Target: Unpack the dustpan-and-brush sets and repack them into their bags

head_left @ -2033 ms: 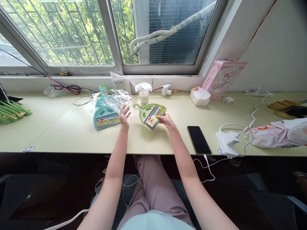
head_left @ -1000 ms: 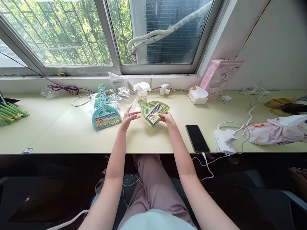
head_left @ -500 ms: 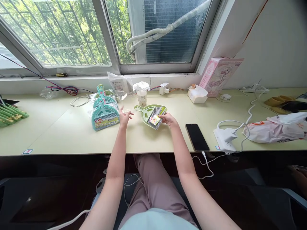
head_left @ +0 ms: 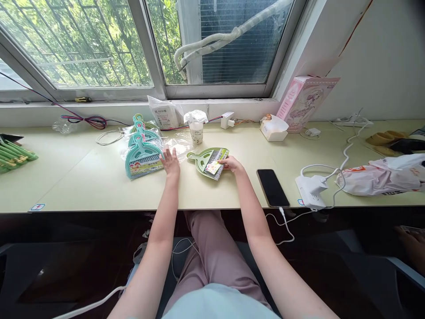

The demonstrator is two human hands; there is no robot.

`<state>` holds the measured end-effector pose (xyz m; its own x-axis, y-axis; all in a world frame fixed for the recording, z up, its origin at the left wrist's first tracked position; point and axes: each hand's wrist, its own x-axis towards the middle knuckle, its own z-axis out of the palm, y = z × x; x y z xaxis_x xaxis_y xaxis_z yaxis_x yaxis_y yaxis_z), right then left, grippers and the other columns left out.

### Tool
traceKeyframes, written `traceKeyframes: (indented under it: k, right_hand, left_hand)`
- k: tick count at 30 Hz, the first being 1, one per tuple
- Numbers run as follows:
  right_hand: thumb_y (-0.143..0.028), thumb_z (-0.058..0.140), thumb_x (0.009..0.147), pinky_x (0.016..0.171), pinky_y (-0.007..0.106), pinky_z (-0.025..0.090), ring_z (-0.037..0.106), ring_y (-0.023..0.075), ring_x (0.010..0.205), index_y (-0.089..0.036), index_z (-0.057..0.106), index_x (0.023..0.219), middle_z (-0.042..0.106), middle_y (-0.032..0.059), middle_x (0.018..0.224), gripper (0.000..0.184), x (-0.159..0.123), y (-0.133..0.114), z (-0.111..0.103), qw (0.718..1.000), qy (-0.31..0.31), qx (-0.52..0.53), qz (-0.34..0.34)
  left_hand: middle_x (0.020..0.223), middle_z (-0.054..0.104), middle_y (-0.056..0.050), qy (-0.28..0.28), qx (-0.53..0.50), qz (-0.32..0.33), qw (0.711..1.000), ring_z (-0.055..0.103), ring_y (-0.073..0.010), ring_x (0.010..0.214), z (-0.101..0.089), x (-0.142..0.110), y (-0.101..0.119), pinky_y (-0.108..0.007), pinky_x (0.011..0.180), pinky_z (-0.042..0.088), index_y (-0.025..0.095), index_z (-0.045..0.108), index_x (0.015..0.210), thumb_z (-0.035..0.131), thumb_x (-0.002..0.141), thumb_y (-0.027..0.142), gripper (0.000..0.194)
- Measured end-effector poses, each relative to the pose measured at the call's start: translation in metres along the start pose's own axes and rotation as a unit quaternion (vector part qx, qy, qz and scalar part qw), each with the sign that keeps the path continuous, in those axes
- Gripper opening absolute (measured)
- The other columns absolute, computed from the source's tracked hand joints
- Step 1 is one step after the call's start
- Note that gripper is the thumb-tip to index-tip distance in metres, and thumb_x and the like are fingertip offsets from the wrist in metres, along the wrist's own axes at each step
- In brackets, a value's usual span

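My right hand [head_left: 231,164] grips the right edge of a small green dustpan and brush set [head_left: 206,163], with fingers over its printed label and grey bristles. The handle of this set points left. My left hand [head_left: 171,163] is open, fingers spread, beside a pile of turquoise dustpan and brush sets [head_left: 142,153] in clear wrapping. Its fingertips reach the right edge of the pile; whether they touch it I cannot tell. Just behind my left hand, a clear plastic bag [head_left: 181,144] lies crumpled on the table [head_left: 83,181].
A lidded cup [head_left: 196,130] stands behind the green set, near a packet in clear plastic [head_left: 164,114]. To the right are a phone [head_left: 272,188] on a cable, a power strip [head_left: 310,191], a tissue box [head_left: 274,129] and a pink box [head_left: 305,102]. Green-handled items [head_left: 15,150] lie far left.
My left hand has flattened and opened toward the table, and the clear plastic bag now lies spread behind it. My right hand keeps its grip on the green set, which has barely moved.
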<state>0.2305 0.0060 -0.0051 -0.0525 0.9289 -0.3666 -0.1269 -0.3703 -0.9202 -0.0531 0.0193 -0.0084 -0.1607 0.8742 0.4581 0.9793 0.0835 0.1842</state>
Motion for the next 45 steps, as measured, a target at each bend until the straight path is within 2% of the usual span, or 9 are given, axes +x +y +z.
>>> traceKeyframes:
  k: [2, 5, 7, 10, 17, 23, 28, 36, 45]
  right_hand:
    - [-0.004, 0.074, 0.072, 0.063, 0.03, 0.061, 0.071, 0.0172, 0.064, -0.012, 0.065, 0.09, 0.076, 0.0074, 0.078, 0.021, -0.001, 0.0, 0.0, 1.0, -0.001, -0.004, 0.006]
    - [-0.004, 0.075, 0.072, 0.063, 0.03, 0.062, 0.071, 0.0178, 0.064, -0.012, 0.065, 0.092, 0.076, 0.0077, 0.078, 0.023, -0.003, -0.001, 0.0, 1.0, -0.009, -0.006, 0.005]
    - [-0.004, 0.074, 0.072, 0.063, 0.029, 0.061, 0.071, 0.0173, 0.064, -0.012, 0.065, 0.092, 0.076, 0.0078, 0.079, 0.023, -0.003, -0.001, 0.001, 1.0, -0.012, -0.005, 0.0]
    - [-0.005, 0.074, 0.073, 0.064, 0.029, 0.061, 0.071, 0.0169, 0.065, -0.012, 0.065, 0.091, 0.076, 0.0084, 0.082, 0.021, -0.005, -0.002, 0.003, 1.0, -0.013, -0.001, -0.004]
    - [-0.006, 0.075, 0.072, 0.064, 0.027, 0.06, 0.071, 0.0167, 0.067, -0.012, 0.067, 0.091, 0.077, 0.0084, 0.085, 0.021, -0.013, -0.005, 0.016, 0.996, -0.074, 0.024, -0.047]
    - [-0.006, 0.074, 0.071, 0.067, 0.03, 0.061, 0.071, 0.0175, 0.066, -0.012, 0.068, 0.089, 0.076, 0.0075, 0.079, 0.019, -0.016, -0.008, 0.018, 0.997, -0.054, 0.031, -0.055]
    - [-0.005, 0.075, 0.07, 0.071, 0.034, 0.062, 0.071, 0.0181, 0.066, -0.013, 0.066, 0.086, 0.076, 0.007, 0.081, 0.02, -0.016, -0.009, 0.016, 0.998, 0.001, 0.039, -0.059]
    - [-0.017, 0.083, 0.067, 0.072, 0.034, 0.062, 0.073, 0.0209, 0.073, -0.013, 0.068, 0.09, 0.077, 0.0081, 0.087, 0.027, -0.019, -0.006, 0.038, 0.99, -0.031, 0.078, -0.118]
    - [-0.022, 0.089, 0.059, 0.07, 0.033, 0.062, 0.073, 0.0223, 0.073, -0.013, 0.069, 0.089, 0.077, 0.0085, 0.085, 0.037, -0.021, -0.006, 0.042, 0.988, -0.117, 0.033, -0.099]
  left_hand:
    - [0.144, 0.049, -0.016, -0.015, 0.011, 0.026, 0.999, 0.031, -0.0323, 0.141, 0.006, 0.004, -0.002, -0.057, 0.115, 0.021, 0.017, 0.062, 0.124, 0.045, 0.086, 0.01, 0.042]
    - [0.116, 0.067, -0.018, -0.027, 0.024, 0.01, 0.999, 0.047, -0.0327, 0.127, 0.012, 0.008, -0.004, -0.057, 0.113, 0.02, 0.012, 0.071, 0.105, 0.04, 0.087, 0.009, 0.037]
    - [0.102, 0.07, -0.02, -0.013, 0.016, -0.002, 1.0, 0.051, -0.0334, 0.119, 0.011, 0.009, -0.005, -0.056, 0.109, 0.024, 0.01, 0.073, 0.101, 0.039, 0.087, 0.01, 0.037]
    - [0.097, 0.071, -0.019, 0.036, -0.027, -0.003, 0.999, 0.052, -0.0339, 0.113, 0.005, 0.006, -0.004, -0.055, 0.104, 0.028, 0.012, 0.073, 0.101, 0.038, 0.089, 0.012, 0.037]
    - [0.102, 0.071, -0.014, 0.124, -0.151, 0.008, 0.981, 0.052, -0.0323, 0.114, -0.01, -0.002, 0.003, -0.053, 0.106, 0.024, 0.022, 0.071, 0.102, 0.04, 0.097, 0.028, 0.032]
    - [0.11, 0.069, -0.011, 0.149, -0.173, -0.023, 0.973, 0.051, -0.0316, 0.115, -0.02, -0.006, 0.005, -0.054, 0.108, 0.021, 0.024, 0.069, 0.107, 0.038, 0.099, 0.036, 0.034]
    - [0.107, 0.071, -0.01, 0.172, -0.165, -0.042, 0.97, 0.052, -0.0312, 0.114, -0.027, -0.008, 0.006, -0.052, 0.108, 0.022, 0.024, 0.068, 0.107, 0.037, 0.1, 0.039, 0.035]
    - [0.103, 0.072, -0.006, 0.18, -0.225, 0.044, 0.957, 0.056, -0.0271, 0.111, -0.034, -0.016, 0.027, -0.047, 0.107, 0.026, 0.026, 0.069, 0.094, 0.047, 0.096, 0.039, 0.026]
    - [0.11, 0.07, -0.01, 0.251, -0.25, -0.075, 0.932, 0.052, -0.0298, 0.118, -0.045, -0.012, 0.02, -0.054, 0.111, 0.018, 0.025, 0.068, 0.097, 0.043, 0.097, 0.044, 0.031]
